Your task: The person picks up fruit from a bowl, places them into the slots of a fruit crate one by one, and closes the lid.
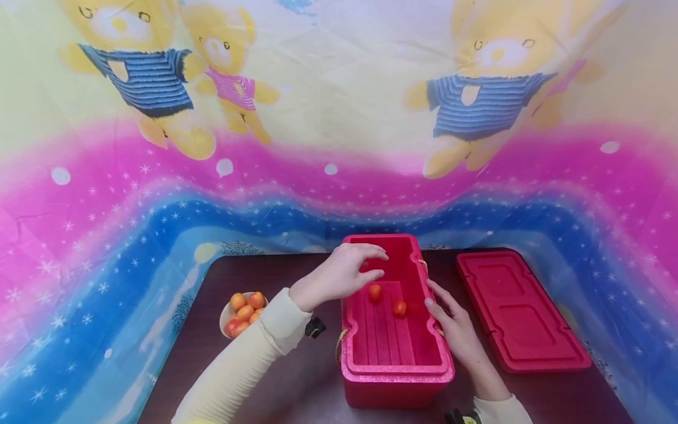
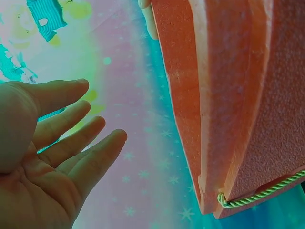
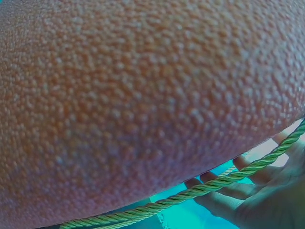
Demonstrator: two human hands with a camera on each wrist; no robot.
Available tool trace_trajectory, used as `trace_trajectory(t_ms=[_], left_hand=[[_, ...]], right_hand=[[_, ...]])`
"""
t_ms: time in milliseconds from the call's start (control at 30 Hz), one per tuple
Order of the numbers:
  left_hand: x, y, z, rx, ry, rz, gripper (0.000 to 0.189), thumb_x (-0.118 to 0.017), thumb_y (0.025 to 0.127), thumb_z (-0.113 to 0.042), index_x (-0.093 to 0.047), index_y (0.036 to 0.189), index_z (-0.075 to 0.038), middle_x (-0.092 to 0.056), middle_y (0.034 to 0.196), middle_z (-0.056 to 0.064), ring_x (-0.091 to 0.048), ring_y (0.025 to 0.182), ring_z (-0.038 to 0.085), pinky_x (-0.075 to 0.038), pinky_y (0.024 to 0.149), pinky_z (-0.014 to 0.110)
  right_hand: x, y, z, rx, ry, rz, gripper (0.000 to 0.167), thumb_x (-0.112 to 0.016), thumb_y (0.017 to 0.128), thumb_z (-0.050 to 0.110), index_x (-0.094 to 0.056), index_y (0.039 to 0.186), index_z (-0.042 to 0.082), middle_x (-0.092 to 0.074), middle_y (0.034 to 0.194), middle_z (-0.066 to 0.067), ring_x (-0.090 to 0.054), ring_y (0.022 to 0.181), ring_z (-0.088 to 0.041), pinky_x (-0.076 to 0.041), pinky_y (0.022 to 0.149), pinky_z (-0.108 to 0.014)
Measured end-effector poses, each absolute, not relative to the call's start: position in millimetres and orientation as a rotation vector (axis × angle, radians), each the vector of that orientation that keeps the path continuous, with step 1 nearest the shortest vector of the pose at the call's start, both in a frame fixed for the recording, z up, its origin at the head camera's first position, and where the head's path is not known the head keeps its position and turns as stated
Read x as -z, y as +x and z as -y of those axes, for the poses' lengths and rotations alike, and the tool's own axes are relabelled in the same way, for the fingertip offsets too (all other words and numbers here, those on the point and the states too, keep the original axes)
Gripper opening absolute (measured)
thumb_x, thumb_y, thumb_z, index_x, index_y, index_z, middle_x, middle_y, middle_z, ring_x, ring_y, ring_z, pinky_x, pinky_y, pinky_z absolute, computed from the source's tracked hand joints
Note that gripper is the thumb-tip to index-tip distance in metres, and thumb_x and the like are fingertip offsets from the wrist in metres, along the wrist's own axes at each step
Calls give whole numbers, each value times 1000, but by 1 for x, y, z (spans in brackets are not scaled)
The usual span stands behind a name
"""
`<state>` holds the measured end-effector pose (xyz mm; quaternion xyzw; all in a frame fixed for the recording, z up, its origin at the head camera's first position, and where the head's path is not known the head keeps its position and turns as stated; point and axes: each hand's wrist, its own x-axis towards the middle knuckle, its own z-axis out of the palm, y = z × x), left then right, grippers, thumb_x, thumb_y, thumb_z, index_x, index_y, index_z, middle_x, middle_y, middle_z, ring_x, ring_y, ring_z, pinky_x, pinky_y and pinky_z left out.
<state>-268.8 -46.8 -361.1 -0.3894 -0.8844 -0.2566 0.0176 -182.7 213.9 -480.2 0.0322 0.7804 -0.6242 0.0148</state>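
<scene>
A deep red foam box (image 1: 394, 377), its top uncovered, stands on the table with two small orange-red fruits (image 1: 374, 292) on its ribbed floor. My left hand (image 1: 349, 268) hovers over the box's left rim; the left wrist view shows its fingers (image 2: 102, 160) spread apart, holding nothing. Against the right side of the box rests my right hand (image 1: 455, 327), fingertips and thumb touching near the rim. In the right wrist view the fingers (image 3: 221, 202) extend beside the box wall, partly behind a twisted gold rope (image 3: 200, 190).
Several more orange-red fruits (image 1: 245, 312) fill a small white bowl (image 1: 225, 325) to the left, partly behind my left sleeve. The red lid (image 1: 524, 312) lies flat on the dark table (image 1: 296, 377) at the right. A printed bear cloth (image 1: 339, 118) hangs behind.
</scene>
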Motion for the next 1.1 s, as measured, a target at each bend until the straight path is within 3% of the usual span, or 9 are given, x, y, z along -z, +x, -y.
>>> trace_trajectory(t_ms=[233, 367, 467, 600, 667, 1100], left_hand=[[363, -270, 55, 809, -1182, 2726, 43, -79, 89, -27, -69, 128, -15, -68, 128, 0, -64, 118, 16, -56, 93, 28], [367, -270, 66, 919, -1141, 2700, 42, -79, 90, -26, -68, 129, -15, -70, 117, 0, -66, 89, 13, -57, 76, 25], [370, -270, 78, 929, -1079, 2665, 42, -78, 90, -25, -68, 129, -14, -71, 113, 1, -65, 81, 15, -57, 75, 29], [376, -272, 97, 842, -963, 2636, 40, -78, 90, -24, -69, 127, -13, -70, 123, 3, -67, 109, 20, -54, 97, 38], [380, -273, 108, 822, -897, 2638, 39, -78, 90, -23, -69, 127, -12, -69, 126, 4, -64, 118, 21, -52, 102, 41], [418, -266, 191, 879, -456, 2668, 41, -76, 92, -23, -68, 130, -9, -62, 138, 13, -56, 131, 34, -45, 107, 54]], right_hand=[[479, -183, -214, 1933, 104, -2441, 60, -59, 102, 39, -37, 157, 30, -44, 153, -16, -61, 117, -33, -61, 80, -36], [478, -183, -214, 1941, 113, -2440, 59, -58, 102, 38, -37, 157, 30, -44, 153, -16, -62, 115, -30, -61, 80, -34], [477, -184, -214, 1944, 110, -2442, 59, -58, 102, 37, -37, 157, 30, -44, 154, -16, -62, 114, -29, -61, 79, -33], [478, -184, -214, 1935, 107, -2447, 59, -57, 103, 37, -36, 157, 30, -43, 154, -16, -61, 115, -28, -61, 79, -32], [478, -184, -214, 1931, 110, -2447, 59, -57, 103, 38, -36, 158, 30, -43, 154, -16, -62, 115, -28, -61, 79, -32], [478, -184, -214, 1934, 104, -2438, 59, -57, 103, 37, -35, 158, 30, -43, 154, -16, -62, 114, -27, -61, 78, -31]])
